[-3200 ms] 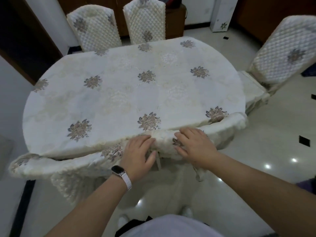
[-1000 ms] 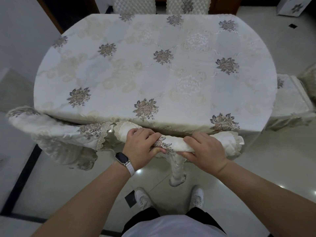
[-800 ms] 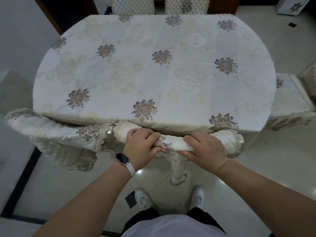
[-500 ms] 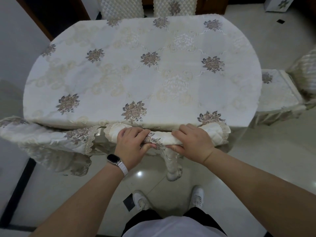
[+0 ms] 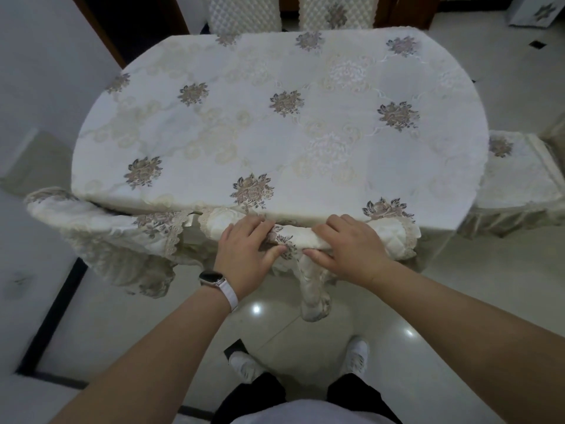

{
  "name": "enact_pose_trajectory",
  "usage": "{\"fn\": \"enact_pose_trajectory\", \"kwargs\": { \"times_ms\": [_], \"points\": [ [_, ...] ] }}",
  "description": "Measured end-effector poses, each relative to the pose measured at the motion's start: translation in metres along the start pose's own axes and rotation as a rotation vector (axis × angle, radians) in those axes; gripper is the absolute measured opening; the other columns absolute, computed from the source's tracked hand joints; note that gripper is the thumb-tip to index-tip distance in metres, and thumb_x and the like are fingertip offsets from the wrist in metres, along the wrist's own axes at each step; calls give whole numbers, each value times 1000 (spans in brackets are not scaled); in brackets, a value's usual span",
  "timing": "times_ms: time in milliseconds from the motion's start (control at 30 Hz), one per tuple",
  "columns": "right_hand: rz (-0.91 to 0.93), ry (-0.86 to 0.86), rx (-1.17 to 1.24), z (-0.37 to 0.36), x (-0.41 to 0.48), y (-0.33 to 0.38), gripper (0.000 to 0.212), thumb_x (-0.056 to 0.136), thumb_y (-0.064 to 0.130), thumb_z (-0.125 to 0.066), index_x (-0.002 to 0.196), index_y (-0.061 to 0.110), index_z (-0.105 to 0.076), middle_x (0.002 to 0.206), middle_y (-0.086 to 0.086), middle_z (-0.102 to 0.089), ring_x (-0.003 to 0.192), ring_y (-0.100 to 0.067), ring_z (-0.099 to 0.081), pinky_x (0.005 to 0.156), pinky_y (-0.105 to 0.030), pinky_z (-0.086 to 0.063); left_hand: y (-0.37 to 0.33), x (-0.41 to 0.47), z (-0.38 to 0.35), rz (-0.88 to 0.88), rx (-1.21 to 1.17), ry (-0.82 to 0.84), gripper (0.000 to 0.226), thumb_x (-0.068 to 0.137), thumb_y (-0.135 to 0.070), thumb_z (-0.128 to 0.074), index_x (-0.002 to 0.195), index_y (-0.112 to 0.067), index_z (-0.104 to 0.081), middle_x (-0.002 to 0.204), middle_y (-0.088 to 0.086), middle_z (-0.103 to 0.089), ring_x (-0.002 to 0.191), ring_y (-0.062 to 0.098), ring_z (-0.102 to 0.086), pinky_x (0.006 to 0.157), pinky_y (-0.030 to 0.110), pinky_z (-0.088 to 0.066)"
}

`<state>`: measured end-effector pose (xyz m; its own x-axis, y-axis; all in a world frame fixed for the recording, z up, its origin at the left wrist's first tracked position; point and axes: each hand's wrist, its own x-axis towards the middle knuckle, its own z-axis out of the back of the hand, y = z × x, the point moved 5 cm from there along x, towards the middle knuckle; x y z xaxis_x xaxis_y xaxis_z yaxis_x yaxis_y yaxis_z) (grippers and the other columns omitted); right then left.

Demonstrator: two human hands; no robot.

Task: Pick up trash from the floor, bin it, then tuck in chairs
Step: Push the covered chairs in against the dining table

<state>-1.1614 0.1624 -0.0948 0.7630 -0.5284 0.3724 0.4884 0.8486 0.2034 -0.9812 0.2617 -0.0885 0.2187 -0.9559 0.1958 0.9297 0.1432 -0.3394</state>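
Note:
Right in front of me a chair (image 5: 394, 237) in a cream quilted cover stands with its back top against the near edge of the oval table (image 5: 275, 133). My left hand (image 5: 244, 252), with a watch on the wrist, and my right hand (image 5: 351, 249) both grip the padded top of that chair back. Its seat is hidden under the table. A second covered chair (image 5: 101, 228) stands to its left, its back top also at the table edge. No trash or bin is in view.
A third chair's seat (image 5: 516, 175) juts out at the table's right end. Two quilted chair backs (image 5: 244, 13) stand at the far side. A white wall (image 5: 46, 87) is close on the left. My feet (image 5: 357, 356) are on glossy floor tiles.
The chair back has slid in closer to the table edge while both hands kept their grip on its top. The camera view has shifted slightly.

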Motion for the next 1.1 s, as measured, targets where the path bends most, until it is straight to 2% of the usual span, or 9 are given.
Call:
{"fn": "enact_pose_trajectory", "kwargs": {
  "times_ms": [100, 300, 500, 667, 800, 1100],
  "points": [
    [-14, 65, -2, 3, 6, 16, 47, 88, 55, -54, 106, 13, -66, 91, -5, -61, 79, -27, -57, 65, -37, -48, 8, -15, 11, -41, -59, -24, 44, 89, -42, -58, 126, -19, -61, 129, 2, -58, 120, 21, -52, 98, 46, -45],
    [74, 147, -1, -9, 43, 103, 48, 88, 51, -53, 119, 15, -61, 115, -5, -62, 103, -27, -58, 83, -40, -49, 77, -52, 52, -38, -43, -50, 45, 89, -39, -53, 128, -18, -60, 135, 7, -57, 127, 28, -50, 102, 54, -43],
    [228, 202, -4, -44, 114, 211, 50, 89, 51, -50, 122, 14, -61, 122, -6, -61, 110, -27, -56, 90, -40, -49, 184, -90, 109, 27, -1, -158, 43, 88, -37, -54, 126, -17, -64, 136, 5, -57, 128, 26, -50, 101, 47, -42],
    [305, 238, 28, -69, 170, 288, 50, 91, 52, -48, 124, 15, -61, 126, -8, -60, 114, -29, -56, 92, -44, -47, 270, -119, 151, 158, 34, -198, 40, 88, -36, -55, 121, -16, -65, 134, 8, -58, 123, 28, -53, 99, 49, -44],
    [353, 214, 54, -83, 211, 335, 48, 92, 49, -49, 121, 13, -62, 126, -9, -61, 113, -31, -56, 90, -45, -48, 315, -136, 190, 217, 102, -240, 42, 89, -38, -53, 122, -15, -65, 131, 7, -59, 119, 28, -56, 95, 46, -45],
    [574, 157, 128, -125, 301, 423, 50, 89, 48, -51, 122, 13, -64, 126, -9, -62, 114, -29, -56, 94, -40, -43, 398, -158, 240, 370, 251, -280, 42, 88, -41, -51, 122, -19, -64, 131, 8, -59, 119, 29, -55, 100, 46, -37]
  ]
}}
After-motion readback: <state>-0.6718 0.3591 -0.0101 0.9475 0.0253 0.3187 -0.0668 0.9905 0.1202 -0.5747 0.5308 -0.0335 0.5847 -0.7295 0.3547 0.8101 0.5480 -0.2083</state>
